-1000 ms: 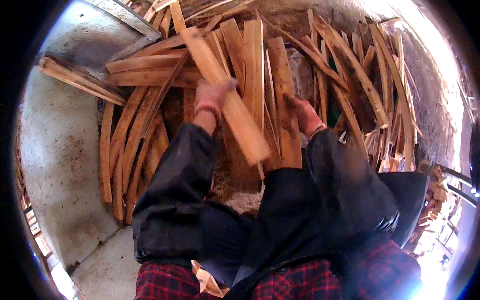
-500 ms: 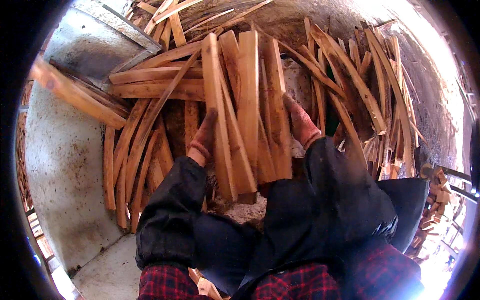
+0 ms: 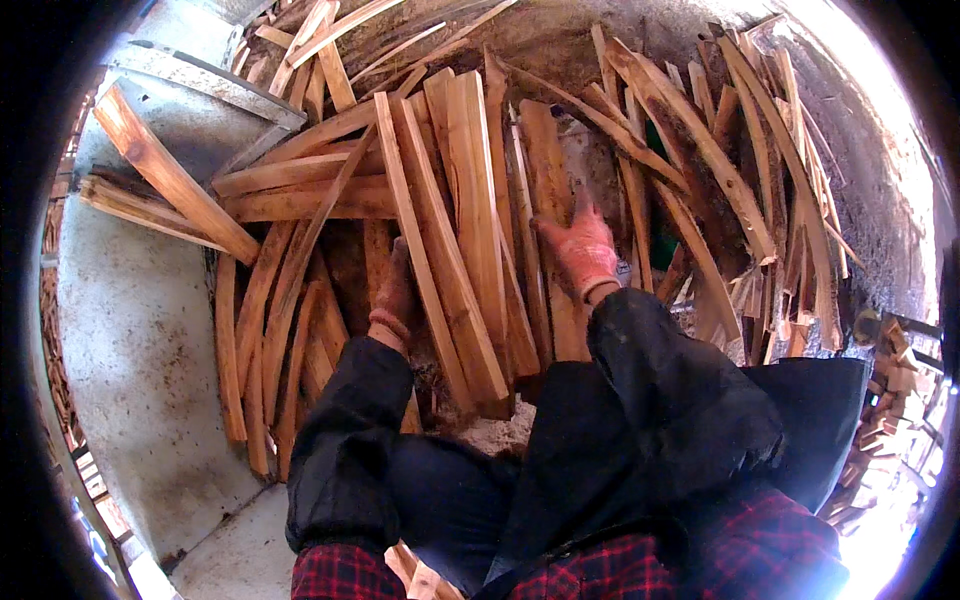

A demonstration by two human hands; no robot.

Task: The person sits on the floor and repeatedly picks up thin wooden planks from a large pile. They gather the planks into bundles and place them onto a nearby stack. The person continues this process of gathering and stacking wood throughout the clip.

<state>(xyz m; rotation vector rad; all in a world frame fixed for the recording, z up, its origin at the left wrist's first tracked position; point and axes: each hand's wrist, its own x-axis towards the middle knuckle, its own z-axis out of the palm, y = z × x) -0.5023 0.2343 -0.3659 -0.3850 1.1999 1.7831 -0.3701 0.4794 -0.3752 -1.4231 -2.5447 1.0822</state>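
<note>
In the middle a bundle of long wooden strips (image 3: pixel 470 200) lies lengthwise in front of me, its near ends by my knees. My left hand (image 3: pixel 393 297), in a dusty reddish work glove, rests along the bundle's left side. Its fingers are stretched out, partly in shadow. My right hand (image 3: pixel 583 250), in a pinkish-red glove, is at the bundle's right, over the right edge of a separate wooden strip (image 3: pixel 555 200). Its fingers are spread and grip nothing. Whether it touches that strip I cannot tell.
More wooden strips (image 3: pixel 285 300) lie at the left, and several (image 3: pixel 300 190) lie crosswise behind. Two short pieces (image 3: pixel 165 175) lean against the pale metal panel (image 3: pixel 140 340). Curved offcuts (image 3: pixel 720 170) stand against the right wall. Small wood blocks (image 3: pixel 890 410) are heaped beyond.
My right hand has let go of the bundle's right side and opened. The bundle's strips have settled and fanned slightly to the left. My left hand has eased back a little.
</note>
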